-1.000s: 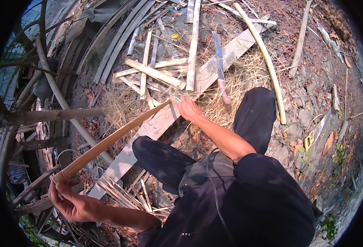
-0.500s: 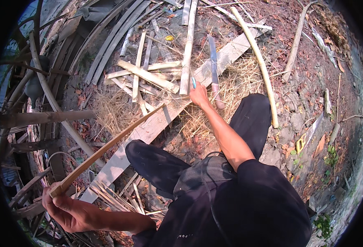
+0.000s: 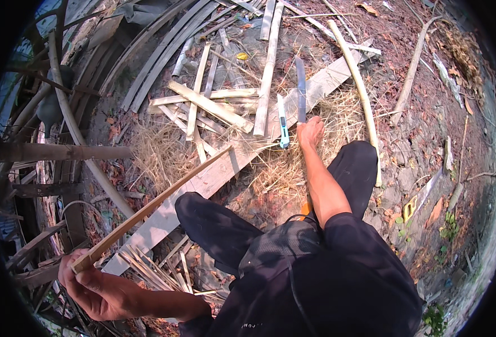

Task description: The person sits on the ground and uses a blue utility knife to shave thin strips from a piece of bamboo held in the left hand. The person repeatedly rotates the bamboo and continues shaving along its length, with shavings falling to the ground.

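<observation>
My left hand (image 3: 99, 289), at the lower left, grips the end of a long thin bamboo strip (image 3: 158, 201). The strip slants up to the right, and its far tip is over a grey wooden plank (image 3: 214, 175). On the far side, my right hand (image 3: 311, 132) is closed around the handle of a machete (image 3: 301, 92), hiding most of that handle. The blade points away from me across the plank. Just left of the machete, a light blue utility knife (image 3: 283, 124) lies by the plank with its blade out.
Split bamboo pieces (image 3: 211, 105) lie crossed beyond the plank, among straw-like shavings (image 3: 163, 151). Thin strips (image 3: 152, 269) are bundled near my left forearm. A pale pole (image 3: 360, 92) and a yellow-handled saw (image 3: 411, 206) lie to the right. Poles and boards (image 3: 62, 151) crowd the left.
My right hand has let go of the utility knife, which now lies by the plank, and has taken the machete's handle. My left hand still holds the strip in nearly the same place.
</observation>
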Tool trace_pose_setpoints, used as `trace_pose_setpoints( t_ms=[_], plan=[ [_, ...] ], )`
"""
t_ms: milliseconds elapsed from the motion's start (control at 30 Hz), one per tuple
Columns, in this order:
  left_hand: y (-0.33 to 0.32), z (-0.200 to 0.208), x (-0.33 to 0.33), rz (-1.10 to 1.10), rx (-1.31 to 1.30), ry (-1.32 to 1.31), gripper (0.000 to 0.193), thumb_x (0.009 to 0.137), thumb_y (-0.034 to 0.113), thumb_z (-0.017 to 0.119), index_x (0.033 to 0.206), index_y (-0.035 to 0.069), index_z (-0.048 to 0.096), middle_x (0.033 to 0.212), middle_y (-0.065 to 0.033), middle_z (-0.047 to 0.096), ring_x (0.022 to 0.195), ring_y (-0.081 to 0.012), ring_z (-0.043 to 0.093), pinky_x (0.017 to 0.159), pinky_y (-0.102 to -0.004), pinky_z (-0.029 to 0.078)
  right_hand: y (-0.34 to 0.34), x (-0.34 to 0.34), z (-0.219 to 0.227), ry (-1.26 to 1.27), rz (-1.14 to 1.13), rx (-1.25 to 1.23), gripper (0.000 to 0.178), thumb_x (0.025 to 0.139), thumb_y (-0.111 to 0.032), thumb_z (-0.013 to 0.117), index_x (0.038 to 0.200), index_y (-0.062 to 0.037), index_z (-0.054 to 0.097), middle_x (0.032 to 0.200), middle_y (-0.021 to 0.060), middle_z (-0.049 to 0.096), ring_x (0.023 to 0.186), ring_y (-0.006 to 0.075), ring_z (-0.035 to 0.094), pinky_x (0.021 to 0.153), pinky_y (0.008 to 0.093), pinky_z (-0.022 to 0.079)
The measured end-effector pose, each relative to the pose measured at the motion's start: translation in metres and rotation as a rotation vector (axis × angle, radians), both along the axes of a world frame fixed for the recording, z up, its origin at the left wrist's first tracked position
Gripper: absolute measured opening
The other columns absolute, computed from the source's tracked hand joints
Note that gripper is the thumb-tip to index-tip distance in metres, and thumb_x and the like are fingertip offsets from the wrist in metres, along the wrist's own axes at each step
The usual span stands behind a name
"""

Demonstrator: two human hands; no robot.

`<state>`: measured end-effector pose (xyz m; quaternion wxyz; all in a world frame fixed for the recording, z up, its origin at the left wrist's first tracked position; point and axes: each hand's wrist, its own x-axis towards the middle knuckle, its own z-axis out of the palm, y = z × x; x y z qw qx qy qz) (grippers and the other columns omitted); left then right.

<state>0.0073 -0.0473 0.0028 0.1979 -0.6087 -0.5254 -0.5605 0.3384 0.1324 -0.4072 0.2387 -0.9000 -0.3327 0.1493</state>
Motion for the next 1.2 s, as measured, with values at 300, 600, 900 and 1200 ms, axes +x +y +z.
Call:
trace_pose_setpoints(
  t_ms=[300,600,900,1200],
  plan=[
    [0.004,0.004,0.008,-0.041,-0.034,-0.021,0.027,0.096,0.018,0.049,0.103,-0.008,0.054,0.096,-0.0189,0.054,0.083,-0.0233,0.054,0.075,-0.0356,0.048,0.008,0.016,0.019,0.172,0.431,-0.531,0.064,0.078,-0.045,0.063,0.123,-0.0022,0.052,0.125,0.0221,0.054,0.114,0.0347,0.054,0.096,0.0459,0.041],
    [0.005,-0.005,0.013,-0.294,-0.084,-0.243,0.028,0.090,0.001,0.054,0.115,-0.008,0.046,0.094,-0.0222,0.056,0.085,-0.0274,0.059,0.075,-0.0401,0.055,0.034,0.098,0.000,1.216,0.022,0.038,0.024,0.074,-0.014,0.043,0.085,0.0018,0.057,0.070,0.0148,0.057,0.053,0.0246,0.056,0.048,0.0416,0.043],
    [-0.003,-0.010,0.017,-0.245,-0.110,-0.317,0.032,0.088,-0.004,0.056,0.118,-0.010,0.046,0.097,-0.0231,0.057,0.089,-0.0276,0.060,0.078,-0.0398,0.054,0.034,0.098,0.086,-0.543,0.466,-0.754,0.053,0.083,-0.049,0.060,0.110,-0.0043,0.066,0.131,0.0221,0.050,0.134,0.0387,0.026,0.106,0.0569,0.017],
    [-0.002,-0.010,0.026,-0.326,-0.092,-0.332,0.029,0.088,-0.007,0.054,0.116,-0.010,0.047,0.099,-0.0213,0.057,0.089,-0.0274,0.060,0.078,-0.0390,0.054,0.019,0.084,0.097,1.064,0.122,0.505,0.023,0.086,-0.021,0.064,0.091,-0.0003,0.057,0.065,0.0062,0.057,0.055,0.0151,0.060,0.048,0.0291,0.050]
  ],
)
